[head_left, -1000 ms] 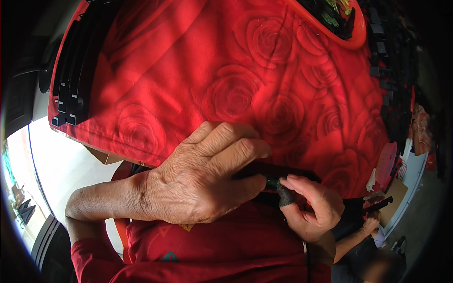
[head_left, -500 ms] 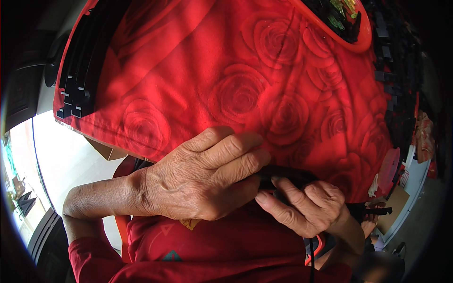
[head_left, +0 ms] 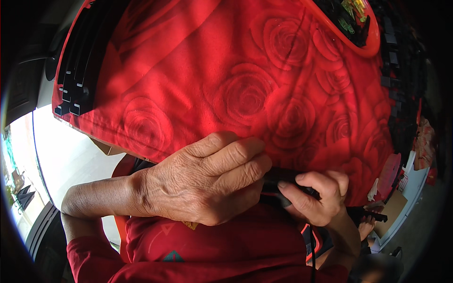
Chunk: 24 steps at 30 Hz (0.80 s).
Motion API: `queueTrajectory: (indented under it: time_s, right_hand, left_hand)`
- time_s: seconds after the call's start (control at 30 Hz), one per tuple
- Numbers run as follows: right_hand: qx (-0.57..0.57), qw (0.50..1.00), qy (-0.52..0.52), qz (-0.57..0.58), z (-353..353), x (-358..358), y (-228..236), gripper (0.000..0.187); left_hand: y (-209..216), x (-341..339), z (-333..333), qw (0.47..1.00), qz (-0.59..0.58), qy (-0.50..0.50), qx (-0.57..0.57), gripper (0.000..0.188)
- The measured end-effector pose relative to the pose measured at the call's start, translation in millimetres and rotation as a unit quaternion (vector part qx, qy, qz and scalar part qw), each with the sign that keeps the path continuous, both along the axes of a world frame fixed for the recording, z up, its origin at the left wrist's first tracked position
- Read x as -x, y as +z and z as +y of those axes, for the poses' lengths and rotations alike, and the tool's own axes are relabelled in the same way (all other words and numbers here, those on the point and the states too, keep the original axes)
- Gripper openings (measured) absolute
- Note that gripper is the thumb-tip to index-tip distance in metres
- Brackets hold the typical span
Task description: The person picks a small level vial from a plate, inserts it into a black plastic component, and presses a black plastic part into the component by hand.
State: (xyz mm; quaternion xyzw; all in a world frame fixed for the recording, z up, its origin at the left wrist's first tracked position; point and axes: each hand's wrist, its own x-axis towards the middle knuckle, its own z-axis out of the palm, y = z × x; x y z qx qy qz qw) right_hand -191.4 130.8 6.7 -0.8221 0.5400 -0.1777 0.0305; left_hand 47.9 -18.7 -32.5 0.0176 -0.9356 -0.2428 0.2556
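A dark, narrow black part point(head_left: 281, 178) lies crosswise between my two hands, above the near edge of the red cloth. My left hand point(head_left: 207, 181) is closed with its back toward me, and the left end of the part disappears beneath its curled fingers. On the part's right end my right hand point(head_left: 321, 197) grips with bent fingers, the thumb side along its near face. What the left fingertips do underneath is hidden, and the exact kind of part cannot be made out.
A rose-patterned red cloth point(head_left: 198, 89) covers the table. Long black slotted strips point(head_left: 87, 61) lie at its left. An orange-red basin point(head_left: 373, 45) with small yellow and green pieces stands far right, beside many black parts point(head_left: 401, 75). Another person's hand point(head_left: 365, 227) holds a black strip at lower right.
My right hand has turned and curled its fingers more around the black part's right end. My left hand stays nearly in place. The view has shifted slightly.
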Motion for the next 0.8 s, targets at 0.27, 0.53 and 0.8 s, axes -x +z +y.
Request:
queueTrajectory:
  time_s: [0.27,0.53,0.8]
  right_hand:
    - [-0.04,0.995,-0.004,-0.091,-0.6,1.9,-14.6,0.025]
    - [-0.022,0.995,0.031,-0.089,-0.3,8.0,-20.0,0.031]
    - [-0.056,0.992,0.05,-0.104,-6.1,7.8,-19.8,0.04]
  left_hand:
    - [-4.1,1.9,2.1,0.999,0.027,0.009,-0.02,0.031]
    - [-1.9,3.2,-1.7,0.999,0.023,-0.001,-0.034,0.033]
    - [0.9,0.9,-5.1,0.997,-0.014,-0.028,-0.078,0.035]
